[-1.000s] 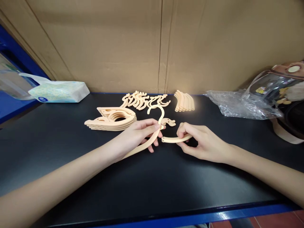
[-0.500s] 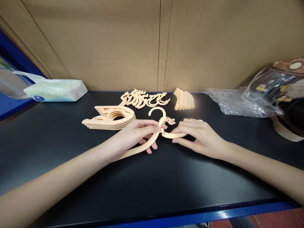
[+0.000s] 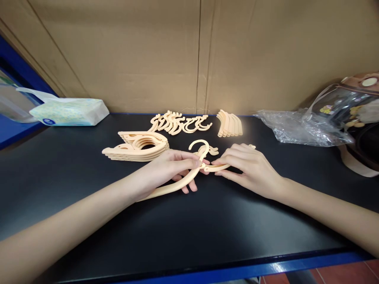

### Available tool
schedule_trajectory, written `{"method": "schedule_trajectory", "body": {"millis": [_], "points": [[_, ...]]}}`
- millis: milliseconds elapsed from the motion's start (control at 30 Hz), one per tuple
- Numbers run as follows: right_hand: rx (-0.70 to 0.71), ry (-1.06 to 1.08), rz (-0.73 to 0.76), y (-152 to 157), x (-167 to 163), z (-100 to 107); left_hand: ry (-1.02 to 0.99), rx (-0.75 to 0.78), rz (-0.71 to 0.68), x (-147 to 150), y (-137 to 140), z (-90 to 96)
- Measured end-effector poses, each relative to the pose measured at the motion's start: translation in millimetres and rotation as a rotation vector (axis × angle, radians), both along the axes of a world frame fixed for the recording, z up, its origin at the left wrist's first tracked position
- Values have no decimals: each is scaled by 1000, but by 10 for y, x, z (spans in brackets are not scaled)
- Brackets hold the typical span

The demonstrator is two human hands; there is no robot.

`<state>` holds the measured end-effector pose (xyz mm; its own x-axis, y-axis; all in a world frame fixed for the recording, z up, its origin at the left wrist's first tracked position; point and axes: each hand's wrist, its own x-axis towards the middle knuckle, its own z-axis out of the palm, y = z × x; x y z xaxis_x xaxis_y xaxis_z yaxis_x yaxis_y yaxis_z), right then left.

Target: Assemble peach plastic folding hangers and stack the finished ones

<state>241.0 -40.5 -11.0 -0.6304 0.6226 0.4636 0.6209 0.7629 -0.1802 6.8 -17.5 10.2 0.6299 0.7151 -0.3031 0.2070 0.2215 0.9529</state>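
Observation:
My left hand (image 3: 177, 163) pinches a cream plastic clothes hanger (image 3: 180, 183) near the joint where its hook (image 3: 201, 144) meets the arm. That arm slants down to the left, partly under my wrist. My right hand (image 3: 248, 167) grips a second hanger arm (image 3: 217, 168), whose holed end meets the joint by my left thumb. Whether the two parts are locked together cannot be made out. Behind the hook lies a small cream piece (image 3: 211, 150), partly covered. A stack of folded hangers (image 3: 136, 148) sits just left of my left hand.
Loose cream hooks (image 3: 171, 122) lie in a row toward the back, with a bundle of curved arms (image 3: 229, 124) to their right. A tissue pack (image 3: 71, 112) is at back left. Crumpled clear plastic (image 3: 304, 128) and a clear bag (image 3: 349, 102) occupy the right, before a cardboard wall (image 3: 133, 55).
The hook has tipped lower and slightly right. My right hand has brought its arm piece up against the joint at my left fingers. Surrounding items stay put.

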Motion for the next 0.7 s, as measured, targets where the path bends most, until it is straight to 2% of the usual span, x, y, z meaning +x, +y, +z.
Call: {"method": "schedule_trajectory", "body": {"millis": [333,567,700], "points": [[199,-132,-6,-44,-14,-4,-40,-5,-52,-7,11,-21],[252,-118,20,-41,-13,-38,-27,-7,-49,-19,18,-3],[236,-120,31,-36,-8,-49,-21,7,-38,-31,24,-8]]}}
